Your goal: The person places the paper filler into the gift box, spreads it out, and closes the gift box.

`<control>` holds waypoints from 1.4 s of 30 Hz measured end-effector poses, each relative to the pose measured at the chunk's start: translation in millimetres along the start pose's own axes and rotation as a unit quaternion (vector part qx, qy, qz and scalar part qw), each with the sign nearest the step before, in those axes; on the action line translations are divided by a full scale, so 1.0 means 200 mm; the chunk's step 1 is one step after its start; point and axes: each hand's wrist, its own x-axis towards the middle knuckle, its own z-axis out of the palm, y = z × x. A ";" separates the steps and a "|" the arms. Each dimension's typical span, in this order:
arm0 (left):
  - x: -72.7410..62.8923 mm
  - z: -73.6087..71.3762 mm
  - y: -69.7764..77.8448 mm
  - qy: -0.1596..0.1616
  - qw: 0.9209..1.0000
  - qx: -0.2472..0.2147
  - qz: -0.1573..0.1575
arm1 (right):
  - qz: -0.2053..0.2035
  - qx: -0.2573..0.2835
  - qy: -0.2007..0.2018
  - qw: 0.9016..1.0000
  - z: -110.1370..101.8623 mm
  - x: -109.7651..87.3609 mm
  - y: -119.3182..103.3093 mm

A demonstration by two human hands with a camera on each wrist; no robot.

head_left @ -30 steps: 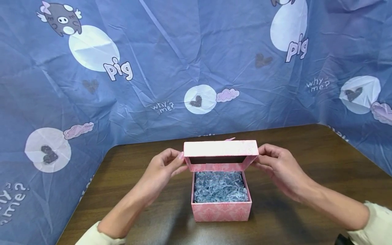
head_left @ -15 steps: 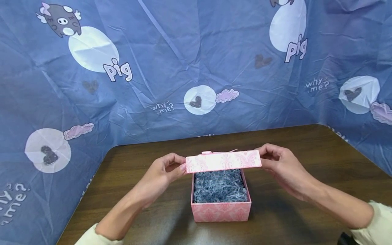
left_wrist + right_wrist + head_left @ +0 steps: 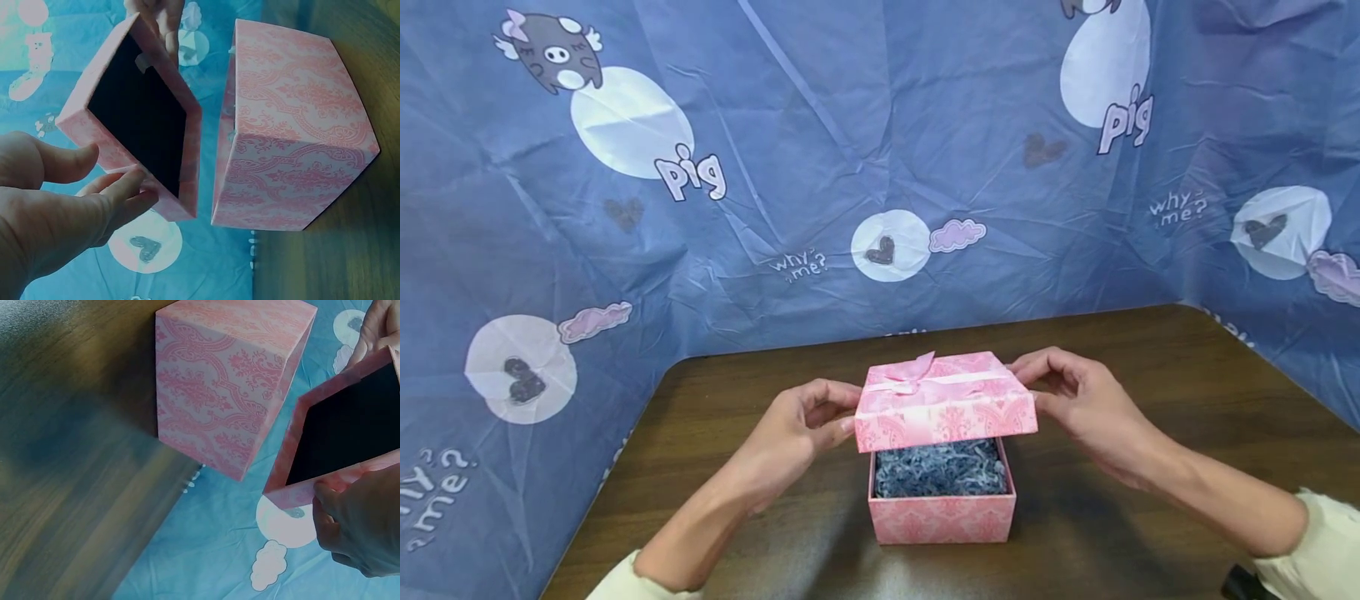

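A pink patterned box lid (image 3: 951, 417) with a ribbon bow (image 3: 913, 373) on top is held up over the back of a matching pink box (image 3: 943, 518). My left hand (image 3: 808, 425) grips the lid's left side, and my right hand (image 3: 1071, 396) grips its right side. Shredded grey-blue paper (image 3: 936, 471) fills the box, its rear part hidden by the lid. Both wrist views show the lid's dark inside (image 3: 140, 115) and a gap between lid and box; the lid is tilted relative to the box's rim.
The box stands on a brown wooden table (image 3: 722, 508). A blue cloth (image 3: 790, 125) printed with pigs, hearts and clouds hangs behind the table and along its sides. A small black object (image 3: 1243, 583) shows by the right sleeve.
The lid has tipped over from showing its underside to showing its bowed top, and its front edge has come down and nearer. Both hands keep their hold; the box has stayed put.
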 end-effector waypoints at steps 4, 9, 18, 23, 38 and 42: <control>0.00 0.00 0.00 0.008 1.000 -0.011 0.003 | -0.016 -0.019 0.008 1.000 0.01 0.00 0.01; 0.00 0.01 -0.01 0.009 1.000 -0.023 0.009 | -0.036 -0.018 0.013 0.999 0.03 -0.01 0.02; 0.01 0.03 -0.03 0.016 0.996 -0.082 0.013 | -0.074 -0.022 0.014 0.997 0.04 -0.01 0.04; 0.00 0.05 -0.03 0.020 0.996 -0.090 0.016 | -0.087 -0.034 0.015 0.995 0.05 -0.01 0.06; 0.00 0.06 -0.10 0.016 0.998 -0.065 0.010 | -0.091 -0.042 0.012 0.995 0.09 -0.02 0.09; 0.00 0.08 -0.11 0.022 0.998 -0.055 0.010 | -0.095 -0.040 0.011 0.995 0.10 -0.02 0.10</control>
